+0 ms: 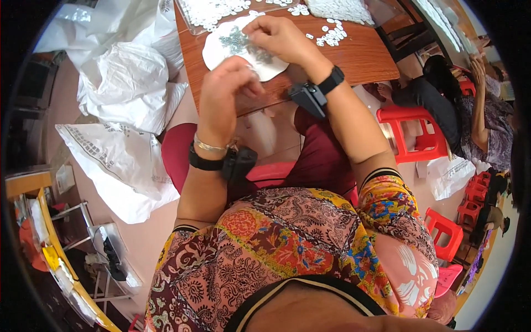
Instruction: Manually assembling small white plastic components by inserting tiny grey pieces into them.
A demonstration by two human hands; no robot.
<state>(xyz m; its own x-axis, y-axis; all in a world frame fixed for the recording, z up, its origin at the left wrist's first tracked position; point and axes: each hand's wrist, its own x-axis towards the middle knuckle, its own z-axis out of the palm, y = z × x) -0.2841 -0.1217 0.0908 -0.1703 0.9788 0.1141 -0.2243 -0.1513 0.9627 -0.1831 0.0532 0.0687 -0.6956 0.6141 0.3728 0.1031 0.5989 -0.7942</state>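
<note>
A white, plate-like round (213, 51) lies near the table's left front edge, with a heap of small grey metal pieces (234, 41) on it. Over its right side, my right hand (276, 39) bends its fingers down into a pinch. My left hand (229, 83) is at the round's front edge, fingers curled in and slightly blurred. Whatever either hand holds is too small or hidden to make out. Loose white plastic pieces (332, 35) with holes are scattered to the right of my right hand.
Behind the round, a clear tray (194, 27) holds many white pieces, beside a full bag (340, 10) of them. White sacks (124, 83) stand on the floor to the left. A red stool (412, 133) and a seated person (442, 99) are at the right.
</note>
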